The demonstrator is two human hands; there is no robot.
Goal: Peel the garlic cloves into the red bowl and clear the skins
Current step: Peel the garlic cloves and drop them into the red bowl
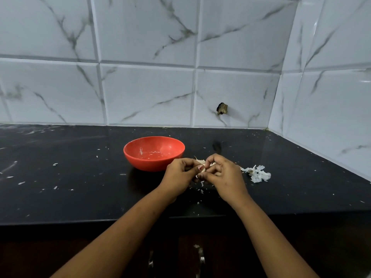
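Near the middle of the worktop [80,177], somewhat toward its front edge, the left hand [180,173] and the right hand [222,175] are meeting, and both are holding one garlic clove [202,171] between them. The grip of the left hand is clasping the clove with curled fingers, the thumb lying on top. The grip of the right hand is pinching it from the other side with thumb and forefinger, the other fingers curling under. The red bowl [148,164] is standing upright just behind the left hand, toward the back edge; some small pale bits are lying on its bottom. A heap of white skins [258,173] is lying beside the right hand, toward the right edge. Small flakes [201,187] are lying scattered over the worktop, many under the hands.
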